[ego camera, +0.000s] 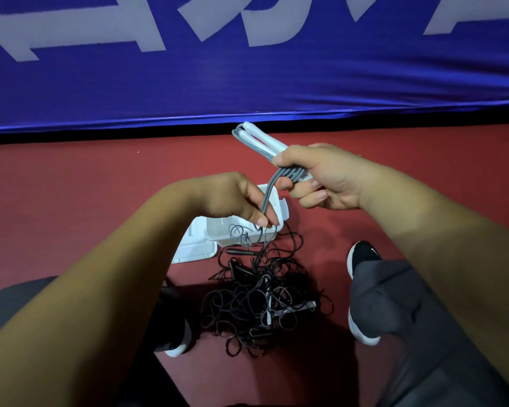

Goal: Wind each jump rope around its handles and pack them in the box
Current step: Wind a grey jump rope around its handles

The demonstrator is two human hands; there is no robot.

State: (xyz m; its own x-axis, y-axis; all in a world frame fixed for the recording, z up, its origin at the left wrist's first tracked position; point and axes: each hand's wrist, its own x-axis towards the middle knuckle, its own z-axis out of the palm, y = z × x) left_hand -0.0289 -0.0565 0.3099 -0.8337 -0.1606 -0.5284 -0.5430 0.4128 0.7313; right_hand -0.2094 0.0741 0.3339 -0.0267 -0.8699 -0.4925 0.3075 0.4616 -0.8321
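Note:
My right hand (315, 174) grips the two white handles (263, 139) of a grey jump rope, with several turns of grey cord (288, 173) lying along them under my fingers. My left hand (232, 198) pinches the same grey cord (265, 201) just below, and its loose end (243, 235) dangles in coils over the box. The white plastic box (218, 230) stands open on the red floor beneath my hands, its lid (193, 249) lying to the left. A tangled heap of black jump ropes (259, 301) lies on the floor in front of the box, with some white handles (299, 307) in it.
A blue banner (247, 69) with white letters hangs across the back, ending just above the red floor (71, 186). My two feet in black shoes with white soles (362, 259) (177, 339) flank the rope heap, and my grey trouser legs fill both lower corners.

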